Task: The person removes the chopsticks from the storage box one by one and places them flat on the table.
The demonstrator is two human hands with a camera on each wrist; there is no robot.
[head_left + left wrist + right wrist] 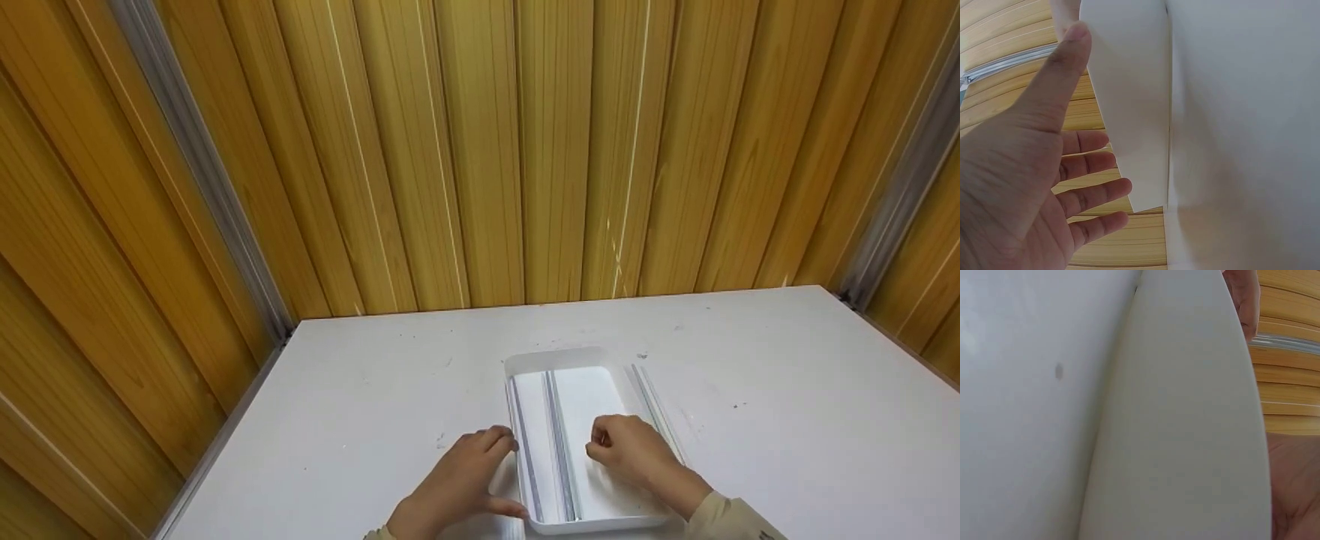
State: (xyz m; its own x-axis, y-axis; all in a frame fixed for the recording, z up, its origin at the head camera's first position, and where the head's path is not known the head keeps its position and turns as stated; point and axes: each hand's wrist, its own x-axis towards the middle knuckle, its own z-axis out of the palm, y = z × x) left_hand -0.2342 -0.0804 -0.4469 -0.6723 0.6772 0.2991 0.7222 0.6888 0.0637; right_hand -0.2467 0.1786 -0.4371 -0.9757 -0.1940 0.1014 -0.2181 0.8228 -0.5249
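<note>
A white rectangular tray [592, 523] with rounded corners lies lengthwise in front of me. Inside it, one long thin strip [561, 450] with grey lines runs down the middle, and another strip [526, 450] runs along the left wall. My left hand [469, 480] is at the tray's left side, fingers spread; in the left wrist view the thumb [1064, 70] touches the rim. Over the right half of the tray is my right hand [634, 450], fingers curled toward the thumb, nothing showing between them. In the right wrist view the tray wall [1179, 405] hides most of this hand.
The tray stands on a white table [375, 420] with small dark marks. More thin strips [651, 397] lie along the tray's right side. Wood-patterned panels [480, 150] rise behind the table and at both sides, with grey metal posts [202, 150] at the corners.
</note>
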